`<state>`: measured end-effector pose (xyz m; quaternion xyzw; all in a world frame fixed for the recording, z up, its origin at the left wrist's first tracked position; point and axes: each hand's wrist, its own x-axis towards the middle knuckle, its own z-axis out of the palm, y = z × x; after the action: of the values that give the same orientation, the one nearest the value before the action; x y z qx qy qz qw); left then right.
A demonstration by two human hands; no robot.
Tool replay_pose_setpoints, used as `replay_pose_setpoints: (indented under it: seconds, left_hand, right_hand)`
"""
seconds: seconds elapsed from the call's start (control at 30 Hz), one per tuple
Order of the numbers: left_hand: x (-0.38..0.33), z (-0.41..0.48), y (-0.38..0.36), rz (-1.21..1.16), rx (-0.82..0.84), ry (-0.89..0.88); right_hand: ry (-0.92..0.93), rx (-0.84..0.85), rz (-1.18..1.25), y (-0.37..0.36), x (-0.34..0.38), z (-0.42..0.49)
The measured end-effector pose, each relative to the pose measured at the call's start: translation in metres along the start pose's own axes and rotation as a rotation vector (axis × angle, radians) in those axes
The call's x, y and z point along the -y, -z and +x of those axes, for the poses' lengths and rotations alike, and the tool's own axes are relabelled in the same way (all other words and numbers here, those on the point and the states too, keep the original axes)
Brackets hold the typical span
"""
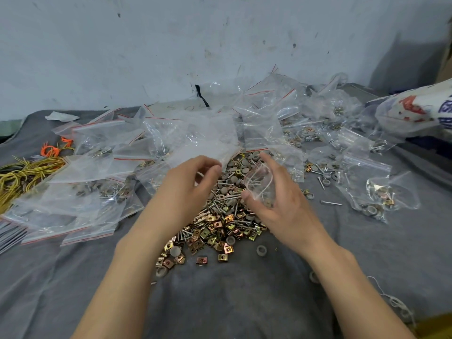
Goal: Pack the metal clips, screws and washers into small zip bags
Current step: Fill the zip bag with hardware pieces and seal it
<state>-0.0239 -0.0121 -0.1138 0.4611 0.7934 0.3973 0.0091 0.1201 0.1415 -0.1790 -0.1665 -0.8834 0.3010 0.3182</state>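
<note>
The right hand [276,209] pinches a small zip bag [259,181] between thumb and fingers. A few metal bits show low in the plastic, too blurred to name. The left hand [186,184] hovers just beside it, fingers curled toward the thumb; whether they hold anything I can't tell.

Both hang over the loose heap [220,216] on the grey cloth [220,309] covering the worktop. In it, brass-coloured metal clips [212,232] lie nearest the person, screws [221,204] in the middle and grey washers [234,172] farther back.

Bare cloth lies open in front of the heap and to its right, where a stray screw [331,203] sits alone.

Filled bags [85,194] crowd the left side. A bank of clear bags [266,118] rises at the back against the wall [171,45], and more filled ones [369,192] lie on the right.

Yellow ties [22,174] run off the left edge, and a printed sack [415,108] is cut off at the right.
</note>
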Motion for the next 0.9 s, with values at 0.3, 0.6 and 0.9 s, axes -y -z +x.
replay_pose_setpoints:
  seconds: [0.3,0.6,0.9]
  left_hand:
    - [0.027,-0.013,-0.014,0.485,0.324,0.150]
    - [0.032,-0.018,-0.010,0.532,0.315,0.161]
    - [0.010,-0.009,0.001,0.166,-0.037,0.026]
  right_hand:
    - [-0.017,0.014,-0.009,0.001,0.002,-0.001]
    - [-0.028,0.021,-0.004,0.002,-0.001,-0.001]
    - [-0.013,0.014,0.004,0.001,0.003,-0.002]
